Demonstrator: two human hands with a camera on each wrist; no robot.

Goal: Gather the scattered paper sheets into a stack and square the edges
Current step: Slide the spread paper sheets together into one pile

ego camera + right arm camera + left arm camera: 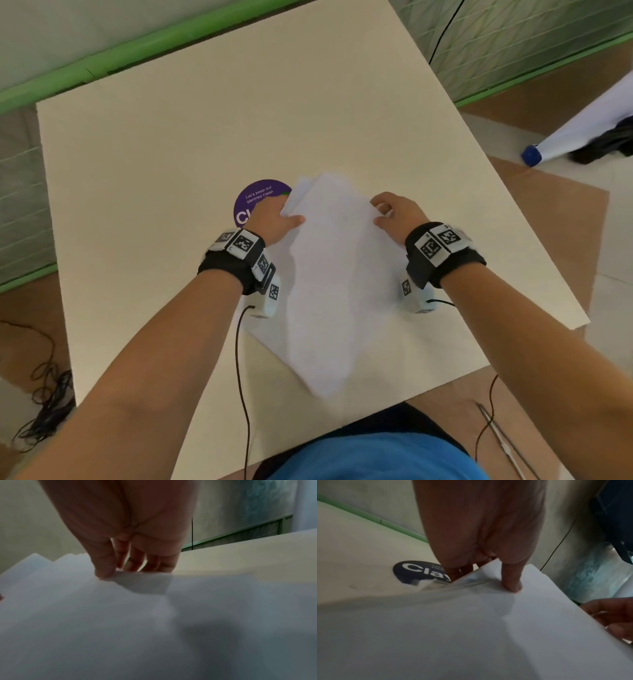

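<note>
White sheets (329, 274) lie gathered in a loose, fanned stack on the cream worktop (171, 144), near its front edge, corners not aligned. The left hand (274, 219) pinches the stack's far left edge, thumb on top, fingers underneath. The right hand (397, 216) grips the far right edge likewise, thumb (104, 566) above and fingers behind the paper. A purple round sticker (253, 202) on the worktop is partly covered by the left hand and sheets.
</note>
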